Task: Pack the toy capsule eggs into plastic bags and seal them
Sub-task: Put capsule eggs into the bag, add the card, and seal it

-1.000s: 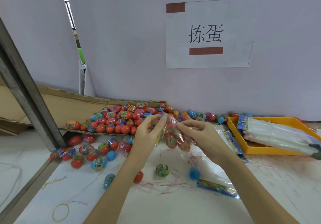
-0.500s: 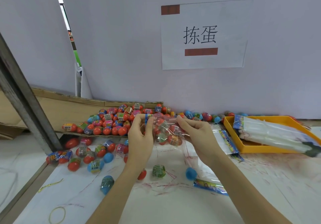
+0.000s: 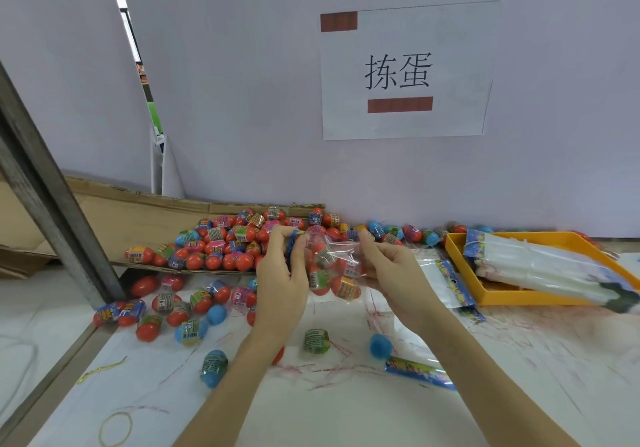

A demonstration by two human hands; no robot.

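Both hands are holding a clear bag point(image 3: 332, 266) of eggs up off the table point(image 3: 346, 412), between them: the left hand point(image 3: 282, 273) is pinching the bag's printed top strip with curled fingers at its left end, and the right hand point(image 3: 391, 266) is gripping the clear film at the right end, thumb and fingers closed on it. Several red and yellow eggs are showing through the film, hanging just below the fingertips. Beyond both hands a heap of eggs point(image 3: 228, 242) is lying on a cardboard sheet point(image 3: 121, 214) against the wall, and more loose eggs point(image 3: 180, 304) are scattered to the left of the left hand. Under the wrists a green egg point(image 3: 316, 341) and a blue egg point(image 3: 380, 345) are sitting apart on the table, with another blue-green one point(image 3: 213, 367) beside the left forearm. A flat empty bag point(image 3: 446, 283) is lying just right of the right hand, and further right an orange tray point(image 3: 491, 297) is holding a stack of bags point(image 3: 540, 266). A rolled bag point(image 3: 415, 368) is lying beside the right forearm, and a rubber band point(image 3: 116, 427) is lying well to the left of the left arm
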